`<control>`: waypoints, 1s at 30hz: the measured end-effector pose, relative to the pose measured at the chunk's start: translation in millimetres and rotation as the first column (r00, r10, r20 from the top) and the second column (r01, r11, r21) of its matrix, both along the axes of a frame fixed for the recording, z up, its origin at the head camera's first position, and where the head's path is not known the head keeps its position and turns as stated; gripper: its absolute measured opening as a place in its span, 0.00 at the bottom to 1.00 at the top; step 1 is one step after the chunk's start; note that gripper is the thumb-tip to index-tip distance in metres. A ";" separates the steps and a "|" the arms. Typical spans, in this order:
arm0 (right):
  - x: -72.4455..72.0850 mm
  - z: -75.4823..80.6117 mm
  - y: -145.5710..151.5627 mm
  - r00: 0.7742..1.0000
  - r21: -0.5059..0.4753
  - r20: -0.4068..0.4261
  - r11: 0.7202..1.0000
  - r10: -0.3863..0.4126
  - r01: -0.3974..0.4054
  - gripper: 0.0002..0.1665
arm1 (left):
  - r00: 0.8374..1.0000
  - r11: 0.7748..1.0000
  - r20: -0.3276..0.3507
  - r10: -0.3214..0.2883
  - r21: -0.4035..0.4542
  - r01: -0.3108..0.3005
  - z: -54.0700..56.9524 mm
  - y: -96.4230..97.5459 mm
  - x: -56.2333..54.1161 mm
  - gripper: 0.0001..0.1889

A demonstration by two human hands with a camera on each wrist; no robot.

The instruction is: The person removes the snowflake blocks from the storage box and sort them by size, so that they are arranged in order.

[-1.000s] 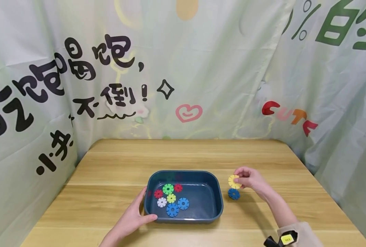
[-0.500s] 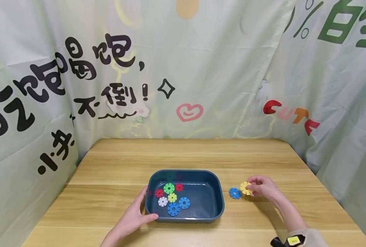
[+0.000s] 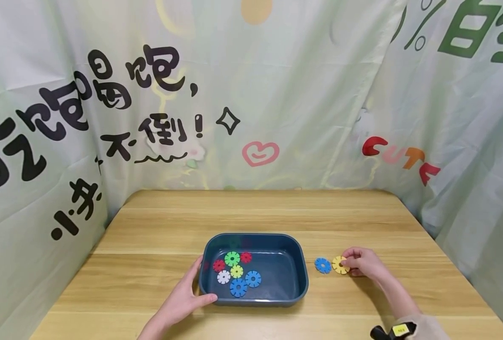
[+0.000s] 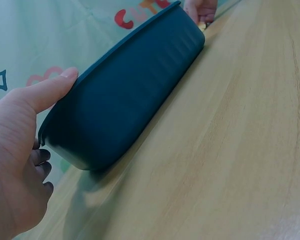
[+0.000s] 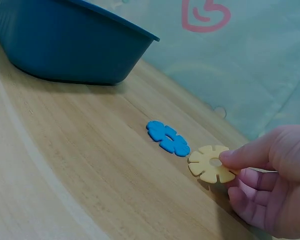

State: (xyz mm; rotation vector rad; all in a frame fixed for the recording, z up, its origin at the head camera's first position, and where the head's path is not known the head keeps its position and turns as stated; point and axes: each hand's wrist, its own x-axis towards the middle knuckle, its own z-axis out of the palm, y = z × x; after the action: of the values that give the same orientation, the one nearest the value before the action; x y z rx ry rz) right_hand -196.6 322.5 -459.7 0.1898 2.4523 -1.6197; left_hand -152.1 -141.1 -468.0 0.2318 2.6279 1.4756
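My right hand (image 3: 367, 262) pinches a yellow snowflake building disc (image 5: 210, 165) between thumb and fingers, low over the table. Just left of it a blue snowflake disc (image 5: 168, 138) lies flat on the wood. My left hand (image 3: 186, 292) holds the front left corner of a dark blue plastic basin (image 3: 277, 302), its thumb at the front rim and its fingers along the left side. Inside the basin, toward its left half, are several more discs: a green disc (image 3: 232, 259), a white disc (image 3: 223, 276), a yellow-green disc (image 3: 236, 271), two red and two blue.
The wooden table (image 3: 149, 226) extends around the basin on all sides. Printed cloth curtains (image 3: 302, 118) hang behind it and at both sides. A black device with a yellow label (image 3: 400, 329) is strapped at the right wrist.
My right hand has moved right and down with the yellow disc, from above the blue disc to a spot beside it, close to the table. The left hand and basin stay put.
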 end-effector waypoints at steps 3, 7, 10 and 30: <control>-0.8 -0.7 -2.4 1.000 0.071 -0.027 0.997 -0.002 0.004 0.13 | 1.000 1.000 0.004 0.001 -0.002 -0.001 0.8 0.3 -0.3 0.53; -1.4 -2.4 -4.9 0.998 0.131 -0.059 0.991 0.008 0.000 0.11 | 1.000 1.000 0.008 0.003 0.002 -0.003 1.7 0.7 -0.4 0.53; -1.7 -3.1 -5.6 0.997 0.172 -0.079 0.985 0.010 0.004 0.10 | 1.000 1.000 0.016 0.005 0.005 -0.005 2.3 1.0 0.0 0.53; -0.1 -2.0 -7.9 0.994 0.282 -0.113 0.959 0.002 0.030 0.09 | 1.000 1.000 0.021 0.006 0.018 -0.007 2.0 1.0 1.0 0.53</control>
State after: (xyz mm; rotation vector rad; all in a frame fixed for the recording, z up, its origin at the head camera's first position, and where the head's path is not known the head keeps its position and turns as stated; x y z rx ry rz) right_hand -196.7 314.6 -461.7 0.1609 2.7690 -1.3091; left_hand -151.1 -140.1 -466.0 0.2090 2.6029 1.4958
